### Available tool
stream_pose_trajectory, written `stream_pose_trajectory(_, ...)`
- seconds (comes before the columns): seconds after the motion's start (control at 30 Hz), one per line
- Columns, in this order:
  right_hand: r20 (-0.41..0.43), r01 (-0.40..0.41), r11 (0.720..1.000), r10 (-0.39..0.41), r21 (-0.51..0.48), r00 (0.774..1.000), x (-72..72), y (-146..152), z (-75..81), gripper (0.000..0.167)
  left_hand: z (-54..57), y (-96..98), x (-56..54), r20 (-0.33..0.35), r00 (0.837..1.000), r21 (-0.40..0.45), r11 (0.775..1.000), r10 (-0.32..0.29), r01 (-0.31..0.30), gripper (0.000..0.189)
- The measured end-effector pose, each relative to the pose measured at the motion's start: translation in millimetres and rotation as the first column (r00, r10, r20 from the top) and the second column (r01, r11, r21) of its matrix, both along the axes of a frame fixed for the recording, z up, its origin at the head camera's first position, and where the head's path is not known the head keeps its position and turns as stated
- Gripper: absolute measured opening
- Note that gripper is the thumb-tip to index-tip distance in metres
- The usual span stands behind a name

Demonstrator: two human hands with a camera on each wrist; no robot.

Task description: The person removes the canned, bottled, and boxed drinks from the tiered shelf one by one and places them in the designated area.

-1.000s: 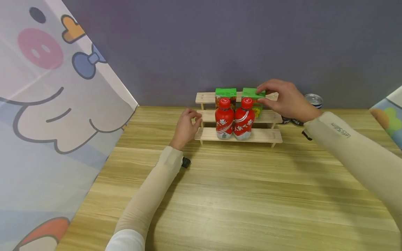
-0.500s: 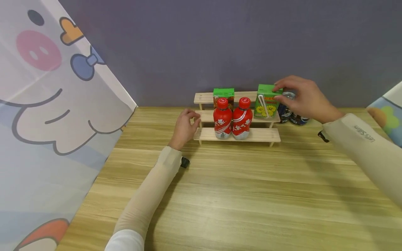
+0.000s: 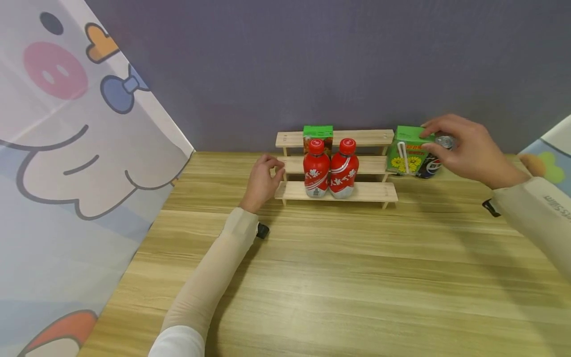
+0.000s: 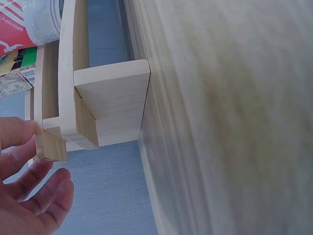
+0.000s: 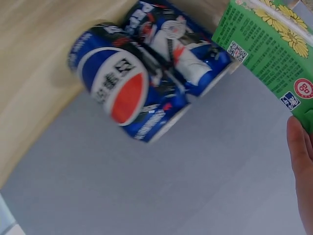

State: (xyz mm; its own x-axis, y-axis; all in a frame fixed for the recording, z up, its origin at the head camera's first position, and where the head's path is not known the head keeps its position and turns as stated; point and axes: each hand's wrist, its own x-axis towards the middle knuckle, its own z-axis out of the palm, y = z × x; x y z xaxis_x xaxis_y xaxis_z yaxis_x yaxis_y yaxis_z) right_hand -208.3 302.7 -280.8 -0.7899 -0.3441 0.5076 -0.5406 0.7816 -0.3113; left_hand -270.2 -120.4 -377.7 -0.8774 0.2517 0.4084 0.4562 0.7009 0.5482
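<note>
My right hand (image 3: 473,148) grips a green drink carton (image 3: 415,162) by its top, thumb and fingers on opposite sides. The carton has yellow flowers and a white straw on its front. It overlaps the right end of the three-tier wooden rack (image 3: 372,192). Behind it, two blue Pepsi cans (image 5: 117,81) show in the right wrist view. With thumb and fingertips, my left hand (image 3: 262,182) pinches the left end of the rack's middle tier. Two red bottles (image 3: 316,173) stand side by side on the lowest tier. Another green carton (image 3: 318,131) stands behind them, partly hidden.
The rack stands on a wood-grain table (image 3: 339,277) near a grey back wall (image 3: 312,64). A panel with cartoon prints (image 3: 89,163) rises along the left edge. Another printed panel (image 3: 546,163) is at the far right.
My right hand has taken the green carton off the rack's upper right and moved it right, in front of the cans. The left hand keeps its place on the rack.
</note>
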Motion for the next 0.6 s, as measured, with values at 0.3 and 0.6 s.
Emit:
stream_pose_trajectory(0.3, -0.046, 0.042, 0.998, -0.044, -0.042, 0.998, 15.4, 22, -12.8, 0.024, 0.6, -0.3, 0.4, 0.004, 1.0, -0.002, 1.0, -0.002, 0.002, 0.018)
stream_pose_trajectory(0.6, -0.005, 0.062, 0.996, -0.063, -0.071, 0.998, 16.0, 30, -28.1, 0.024, 0.5, -0.6, 0.8, 0.01, 1.0, -0.002, 1.0, -0.003, 0.003, 0.022)
